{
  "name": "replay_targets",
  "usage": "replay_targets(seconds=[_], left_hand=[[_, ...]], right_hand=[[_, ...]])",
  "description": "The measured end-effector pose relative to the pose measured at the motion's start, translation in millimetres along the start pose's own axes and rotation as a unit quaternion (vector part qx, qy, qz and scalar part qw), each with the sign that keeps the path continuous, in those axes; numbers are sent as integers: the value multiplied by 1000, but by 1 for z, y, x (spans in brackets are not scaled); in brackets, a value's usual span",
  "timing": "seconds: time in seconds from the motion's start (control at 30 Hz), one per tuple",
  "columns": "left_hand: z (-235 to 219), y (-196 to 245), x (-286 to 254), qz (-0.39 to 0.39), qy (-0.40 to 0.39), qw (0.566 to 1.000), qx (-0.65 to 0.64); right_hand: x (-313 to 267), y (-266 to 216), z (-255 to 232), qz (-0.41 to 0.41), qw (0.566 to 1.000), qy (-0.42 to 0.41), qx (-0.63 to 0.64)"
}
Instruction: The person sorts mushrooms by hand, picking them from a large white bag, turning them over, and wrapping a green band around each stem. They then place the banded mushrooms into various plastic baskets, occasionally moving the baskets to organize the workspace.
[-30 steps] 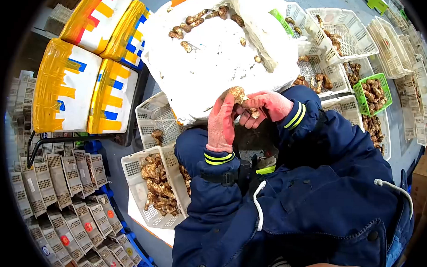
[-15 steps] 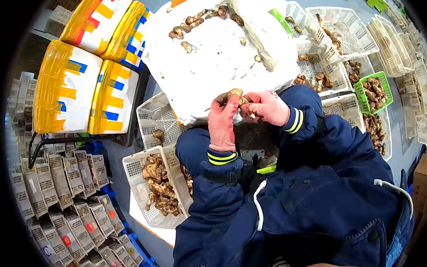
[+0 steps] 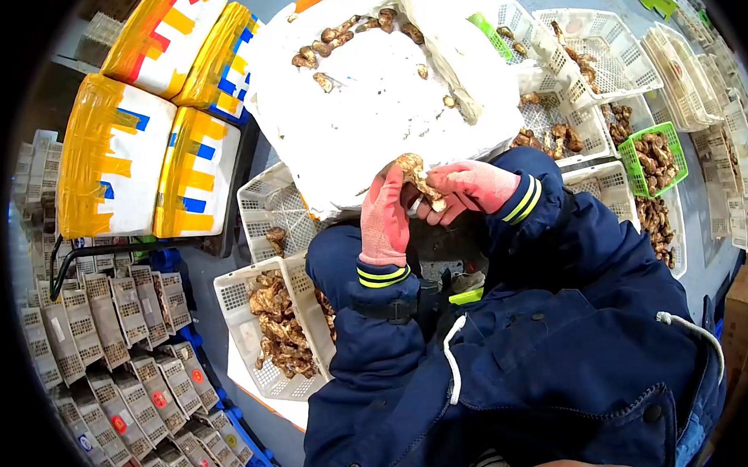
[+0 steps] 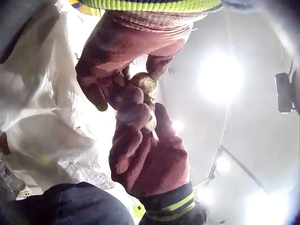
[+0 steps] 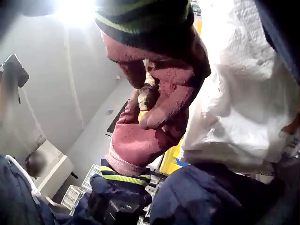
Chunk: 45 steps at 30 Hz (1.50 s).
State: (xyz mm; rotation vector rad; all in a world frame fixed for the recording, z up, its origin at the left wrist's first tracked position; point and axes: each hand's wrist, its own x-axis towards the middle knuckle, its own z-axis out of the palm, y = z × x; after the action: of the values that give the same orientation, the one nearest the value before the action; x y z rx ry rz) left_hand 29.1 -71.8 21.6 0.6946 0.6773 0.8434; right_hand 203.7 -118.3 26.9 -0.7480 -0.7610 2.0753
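A brown-and-white mushroom (image 3: 415, 173) is held between two pink-gloved hands over the near edge of the white-covered surface (image 3: 363, 143). My left hand (image 3: 384, 221) grips its cap end, and my right hand (image 3: 474, 189) has its fingers at the stem end. In the left wrist view the mushroom (image 4: 148, 86) shows between the left hand (image 4: 126, 51) and the right hand (image 4: 150, 159). The right wrist view has the mushroom (image 5: 146, 96) between the right hand (image 5: 164, 75) and the left hand (image 5: 140, 143). Several mushrooms (image 3: 322, 47) lie at the surface's far side.
White baskets with mushrooms (image 3: 283, 331) stand at the lower left, and more baskets (image 3: 602, 53) are at the right, with a green basket (image 3: 653, 162) among them. Taped foam boxes (image 3: 116, 152) are stacked at the left, above rows of stacked crates (image 3: 105, 325).
The mushroom, largely covered by the fingers half a second ago, now shows more of its length, stem angled down. The right hand has shifted slightly and its fingers have moved along the stem.
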Motion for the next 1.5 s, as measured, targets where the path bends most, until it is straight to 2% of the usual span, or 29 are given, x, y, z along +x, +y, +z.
replay_targets(seconds=[0.1,0.17,0.3,0.37,0.43,0.53,0.67,0.73,0.87,0.97,1.03,1.17,1.2,1.23,1.3,1.33,1.37,1.4,1.43,1.5], left_hand=[[-5,-4,3,-6,-23,1000,-8],[-5,-3,1,-11,-7,1000,5],[3,4,-4,-40,0,998,43],[9,3,-5,-28,5,999,40],[8,0,-4,1,12,999,48],[0,-1,0,-10,-17,999,32],[1,-4,1,-18,-5,1000,-5],[3,-3,-1,-12,-1,1000,19],[-4,-5,1,-3,-28,999,33],[-5,-2,0,-30,-38,999,14],[-2,-3,0,5,-8,999,34],[8,1,-4,10,-12,997,75],[8,0,-3,10,-16,998,67],[6,-1,-3,10,-20,998,60],[3,0,-4,-4,-2,998,65],[0,1,-4,-4,1,997,77],[-3,3,-4,-3,4,996,87],[-8,2,-3,2,-1,997,78],[-11,1,-2,3,-2,997,78],[-14,-2,-1,4,-1,998,67]], right_hand=[[-1,5,1,-7,1000,10,3],[-1,4,4,-16,1000,-12,23],[2,9,2,-29,999,21,-3],[3,12,-2,-28,999,30,-13],[1,11,-1,-71,997,2,15],[-1,6,2,-79,996,22,33],[1,9,-1,-58,997,43,12],[3,11,-3,-78,996,3,39],[-1,8,-1,-64,998,7,9],[-1,8,5,-34,999,27,25],[-1,6,8,-11,997,66,-30],[3,15,-4,-46,997,51,-36],[1,15,-5,-39,996,77,-36],[0,14,-7,-56,997,61,-3],[-16,-2,-11,-68,983,147,-91],[-28,-14,-13,-79,979,178,-61],[-37,-14,-36,-136,970,191,-65],[-50,-24,-40,-184,953,239,-28],[-67,-37,-53,-167,933,311,-71],[-95,-41,-92,-220,888,395,-82]])
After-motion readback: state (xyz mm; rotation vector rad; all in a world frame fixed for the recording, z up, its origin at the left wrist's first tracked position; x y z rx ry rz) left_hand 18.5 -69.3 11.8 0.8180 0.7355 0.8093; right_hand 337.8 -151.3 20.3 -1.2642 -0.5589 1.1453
